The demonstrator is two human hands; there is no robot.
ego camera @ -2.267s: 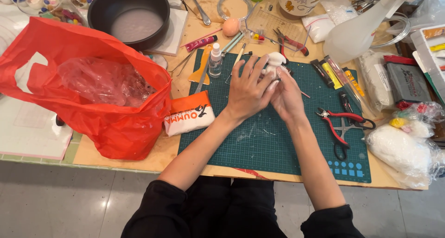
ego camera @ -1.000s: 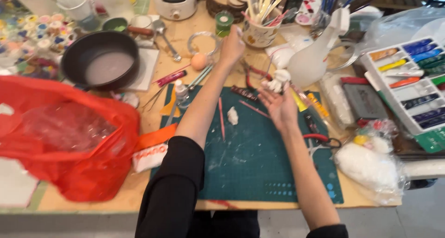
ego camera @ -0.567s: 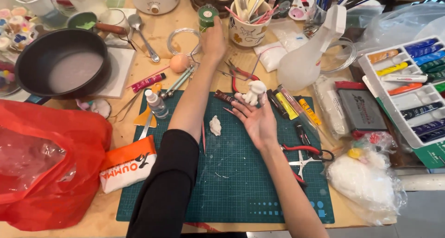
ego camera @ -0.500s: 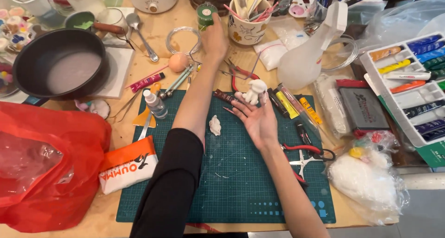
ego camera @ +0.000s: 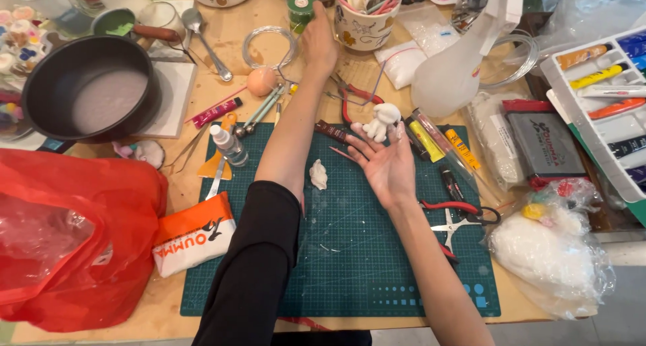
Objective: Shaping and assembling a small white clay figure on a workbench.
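Note:
My left hand [ego camera: 318,42] stretches to the back of the table, fingers closing around a small green-lidded jar [ego camera: 300,4] beside a patterned cup of tools [ego camera: 367,24]. My right hand [ego camera: 385,163] lies palm up over the green cutting mat [ego camera: 350,252], with a small white clay figure [ego camera: 381,120] resting at its fingertips. A loose lump of white clay [ego camera: 317,174] sits on the mat next to my left forearm.
A black pan [ego camera: 91,90] and a red plastic bag [ego camera: 67,238] are at the left. Red pliers [ego camera: 464,209], scissors [ego camera: 452,228], paint tubes [ego camera: 444,144], a clear spray bottle [ego camera: 464,63], a paint tray [ego camera: 605,97] and a bag of white clay [ego camera: 548,258] crowd the right.
My left hand left the clay figure and reached to the jar at the back. My right hand turned palm up with the figure. The view shifted forward over the table.

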